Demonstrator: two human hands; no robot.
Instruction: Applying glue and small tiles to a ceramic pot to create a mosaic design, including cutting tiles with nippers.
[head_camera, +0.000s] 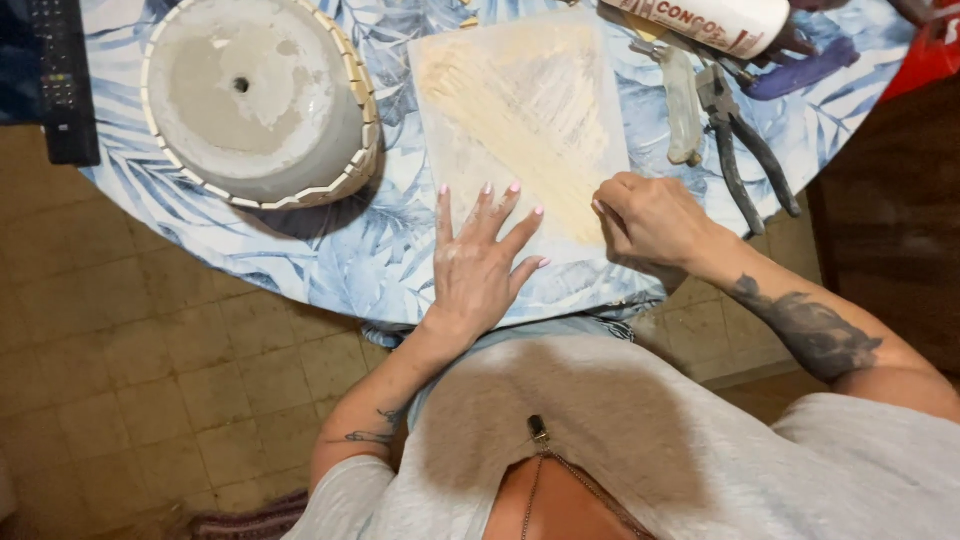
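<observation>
- Flat and open, my left hand (480, 262) lies palm down with the fingers spread, holding nothing, its fingertips pressing the near edge of a pale rectangular sheet (522, 120).
- Curled closed, my right hand (648, 222) rests at the near right corner of that same sheet, with thumb and fingers pinched together at the sheet's edge; whether they hold anything small between them, I cannot tell.
- Both hands sit close together, the right just beside the left, apart from it.
- Beyond my fingertips the sheet lies flat on the table, whitish with a yellowish smeared patch running across its middle toward my right hand.
- Under the sheet and both hands is a round table (330, 260) covered with a cloth printed in blue leaves on white.
- Away from my left hand, to its far left, a grey concrete-looking pot (258, 95) stands upside down on the table, with a small hole in its base and a band of pale tile pieces round its rim.
- Beyond my right hand, dark-handled pliers (745, 150) lie on the cloth, well apart from my fingers.
- Just beside the pliers lies a pale translucent handled tool (682, 105).
- Farther off from my right hand, a white tube with a red-lettered label (715, 22) lies at the table's far edge.
- Far to the left of the pot, a black remote control (62, 75) is at the table's edge.
</observation>
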